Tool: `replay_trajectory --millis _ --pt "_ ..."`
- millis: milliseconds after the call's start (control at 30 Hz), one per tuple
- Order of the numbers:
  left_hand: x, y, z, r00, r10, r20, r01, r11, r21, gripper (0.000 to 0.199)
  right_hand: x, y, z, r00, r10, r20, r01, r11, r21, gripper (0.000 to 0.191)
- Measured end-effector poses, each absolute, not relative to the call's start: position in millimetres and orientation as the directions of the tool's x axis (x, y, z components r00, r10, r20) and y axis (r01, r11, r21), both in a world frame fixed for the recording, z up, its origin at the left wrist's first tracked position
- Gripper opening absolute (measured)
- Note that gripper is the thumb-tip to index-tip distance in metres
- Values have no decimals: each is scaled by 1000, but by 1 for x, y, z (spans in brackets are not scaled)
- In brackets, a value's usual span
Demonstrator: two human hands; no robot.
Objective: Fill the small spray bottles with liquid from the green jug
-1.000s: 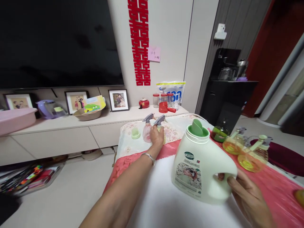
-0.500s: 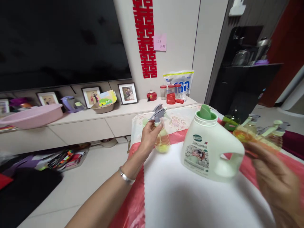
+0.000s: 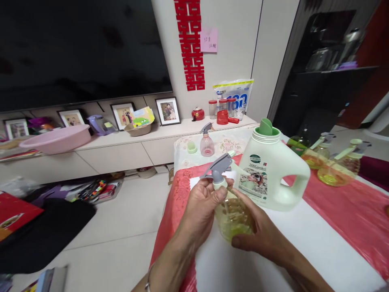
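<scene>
A clear spray bottle [image 3: 232,217] with yellow-green liquid in it is held between both hands, its grey trigger head [image 3: 219,167] tilted up and to the right. My left hand [image 3: 202,209] is closed round the pale collar under the head. Fingers of my right hand [image 3: 261,231] wrap the bottle's body from the right side. Just behind stands a large pale green detergent jug [image 3: 273,170], a green cap [image 3: 266,127] set in its mouth. A pink spray bottle [image 3: 207,145] stands farther back beside a small pale green cap [image 3: 192,147].
On the right of the red-covered table [image 3: 337,211] are two more spray bottles with yellow liquid [image 3: 338,172] and a dark green bottle [image 3: 299,142]. A low cabinet [image 3: 127,152] behind carries jars [image 3: 212,108], photo frames and a pink basin [image 3: 57,138].
My left hand has brought the spray bottle nearer, in front of the jug. My right hand has come in from the right and now grips its body. The pink spray bottle has come into view behind.
</scene>
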State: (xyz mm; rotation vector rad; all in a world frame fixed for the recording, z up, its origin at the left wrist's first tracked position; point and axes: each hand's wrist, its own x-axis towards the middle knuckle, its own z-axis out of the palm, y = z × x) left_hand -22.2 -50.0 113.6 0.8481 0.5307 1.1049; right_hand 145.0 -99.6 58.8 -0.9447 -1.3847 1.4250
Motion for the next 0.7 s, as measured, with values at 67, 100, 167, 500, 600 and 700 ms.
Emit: replay_trajectory --millis 67,100,167,500,600,700 --pt "-26 -52 112 426 903 47 -548 216 808 36 148 -100 62 -378 924 64 -225 -25 -974 104" --pt "-29 -51 112 449 892 61 -549 221 806 35 152 -101 64 -416 907 60 -273 -61 -960 103" --pt "-33 -50 110 473 878 72 -554 233 799 34 158 -101 68 -471 881 56 -317 -110 -942 103" --pt "-35 -45 96 415 909 26 -591 247 768 43 152 -102 63 -439 898 32 -153 -40 -987 103" --pt "-33 -43 94 359 933 -9 -603 240 761 44 149 -102 52 -281 960 -3 159 43 -986 105" --pt "-27 -43 92 259 965 -42 -632 201 749 42 144 -99 39 -169 977 129 440 191 -878 102"
